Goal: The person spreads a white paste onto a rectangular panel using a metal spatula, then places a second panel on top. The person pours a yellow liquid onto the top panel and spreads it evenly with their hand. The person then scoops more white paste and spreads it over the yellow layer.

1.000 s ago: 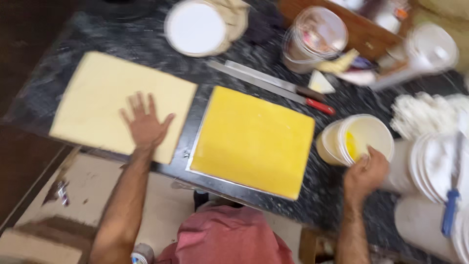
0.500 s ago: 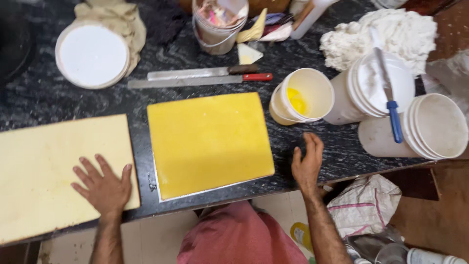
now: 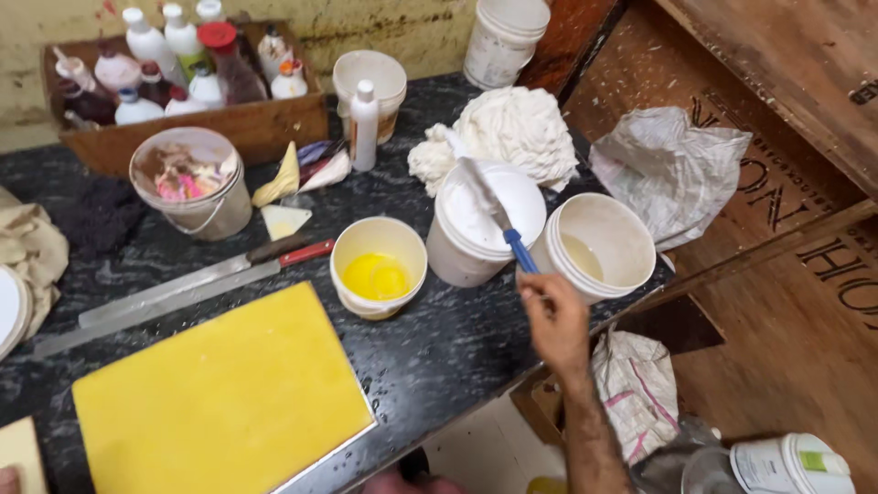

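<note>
Dark marbled stone counter [image 3: 439, 357] seen from above, wood floor at right. Right hand [image 3: 555, 316], center-right of frame, pinches the blue handle of a spatula [image 3: 489, 206]; its white-coated blade lies across a white bucket of cream [image 3: 471, 224]. Just right of it, touching, an off-white empty bucket [image 3: 599, 242]. Left of the cream bucket, a small tub w/ yellow liquid [image 3: 377, 265]. Yellow sheet cake [image 3: 224, 398] fills lower left on a tray. Two long knives [image 3: 183, 288] lie above it. Left hand [image 3: 9, 478] barely shows at bottom-left corner; grip can't be told. Wooden crate of bottles [image 3: 183, 91] upper left.
</note>
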